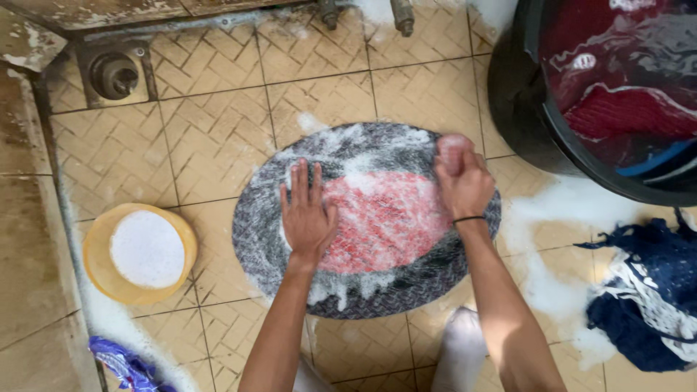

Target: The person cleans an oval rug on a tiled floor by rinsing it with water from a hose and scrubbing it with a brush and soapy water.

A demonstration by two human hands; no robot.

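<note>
**Soapy oval mat on the tiled floor, both hands on it**

So the oval mat (367, 221), grey rim with a red middle, lay flat on the yellow tiled floor (218, 138), covered in suds. The left hand (306, 214) was pressed flat on it near the centre-left, fingers (299, 181) spread fairly wide and holding nothing. The right hand (462, 178) sat at the mat's upper right edge, fingers wrapped tight around a pinkish bar of soap (452, 149).

Stuff around: a big black tub (519, 94) full of red laundry and water stood close to the right hand, just off the mat's upper right rim, so that side was pretty cramped. A dark blue wet cloth (646, 290) was heaped on the floor at the right, foam between it and the mat. A yellow bowl (98, 254) of white suds sat left of the mat, near but not touching. A floor drain (114, 75) was up in the far left corner, well apart. The open tiles were mostly above and to the left of the mat.
</note>
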